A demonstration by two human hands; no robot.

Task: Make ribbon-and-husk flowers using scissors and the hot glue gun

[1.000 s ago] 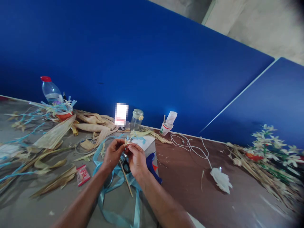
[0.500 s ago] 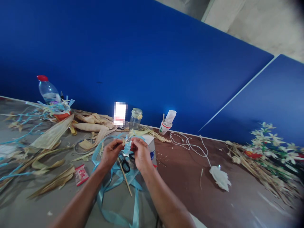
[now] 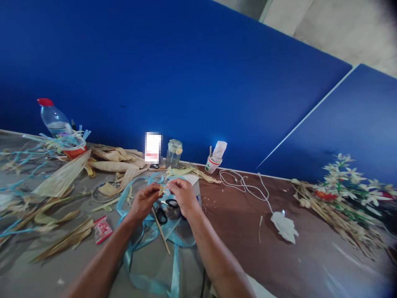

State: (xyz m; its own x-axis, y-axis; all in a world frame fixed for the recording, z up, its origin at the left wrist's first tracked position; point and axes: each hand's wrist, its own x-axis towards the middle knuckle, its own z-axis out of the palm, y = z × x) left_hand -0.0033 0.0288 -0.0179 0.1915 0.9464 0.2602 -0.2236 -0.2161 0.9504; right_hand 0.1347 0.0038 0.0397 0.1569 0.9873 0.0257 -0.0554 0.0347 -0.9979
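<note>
Looked out from the head of the person, forward and slightly down, with the left hand point(image 3: 145, 202) and right hand point(image 3: 183, 197) near, just below the middle. Faced a blue partition point(image 3: 161, 78) behind the table point(image 3: 231, 256), tilted sideways against its sloping top edge. Swept wide, from the red-capped bottle point(image 3: 53, 118) at far left to the white flowers point(image 3: 350, 179) at far right and up to grey wall point(image 3: 331, 27) above.
</note>
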